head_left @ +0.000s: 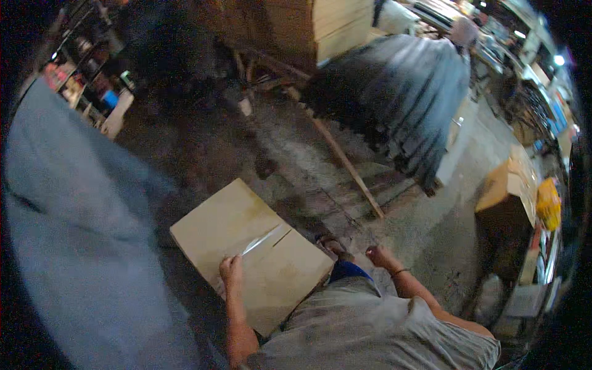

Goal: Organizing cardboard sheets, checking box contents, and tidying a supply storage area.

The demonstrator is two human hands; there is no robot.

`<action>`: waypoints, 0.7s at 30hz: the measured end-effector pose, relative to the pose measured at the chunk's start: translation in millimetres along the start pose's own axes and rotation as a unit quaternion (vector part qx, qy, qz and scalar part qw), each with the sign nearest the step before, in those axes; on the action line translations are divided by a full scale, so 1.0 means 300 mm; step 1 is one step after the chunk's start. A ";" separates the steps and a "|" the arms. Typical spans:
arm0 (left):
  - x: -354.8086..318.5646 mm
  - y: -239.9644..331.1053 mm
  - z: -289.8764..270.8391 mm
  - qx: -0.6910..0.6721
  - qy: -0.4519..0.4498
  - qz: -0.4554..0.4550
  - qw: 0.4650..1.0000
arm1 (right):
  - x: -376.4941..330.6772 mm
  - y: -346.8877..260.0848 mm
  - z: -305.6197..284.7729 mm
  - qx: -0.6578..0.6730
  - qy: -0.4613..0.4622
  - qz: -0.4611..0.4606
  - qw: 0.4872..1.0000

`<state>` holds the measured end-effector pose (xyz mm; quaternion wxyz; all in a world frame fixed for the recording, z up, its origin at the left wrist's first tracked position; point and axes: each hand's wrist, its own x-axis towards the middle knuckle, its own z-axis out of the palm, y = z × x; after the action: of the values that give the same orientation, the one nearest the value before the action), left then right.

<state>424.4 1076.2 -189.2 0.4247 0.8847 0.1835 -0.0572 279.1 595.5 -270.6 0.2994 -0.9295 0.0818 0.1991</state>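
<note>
The left hand (231,269) closes its fingers on a thin pale strip (259,241) (maybe tape) upon the flat beige cardboard box (213,231) on the floor, the right hand (377,254), fingers unclear, rests nearby, beyond lies a long wooden stick (346,165).

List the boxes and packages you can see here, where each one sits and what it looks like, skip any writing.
Cardboard box: on the floor ahead, flat, tan, a strip of clear tape along its top seam; the left hand rests on it.
Second cardboard box: at the right, brown, on a dark stand.
Yellow package: right beside that box, small, bright yellow.
Shelf goods: upper left, small colourful items, too blurred to tell apart.
</note>
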 end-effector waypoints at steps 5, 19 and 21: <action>0.092 -0.023 0.055 -0.116 -0.036 0.008 0.993 | -0.378 -0.007 0.323 0.050 -0.012 0.128 0.990; -0.340 0.374 0.375 -0.119 -0.227 -0.044 0.966 | -0.923 0.133 0.455 0.158 0.100 0.275 0.943; -0.416 0.349 0.424 -0.071 -0.250 -0.020 0.965 | -0.974 0.167 0.432 0.244 0.123 0.294 0.916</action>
<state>354.9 883.8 -161.1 0.5174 0.8062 0.0926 -0.2716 -41.2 641.0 -270.6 0.4327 -0.7784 0.4341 0.1359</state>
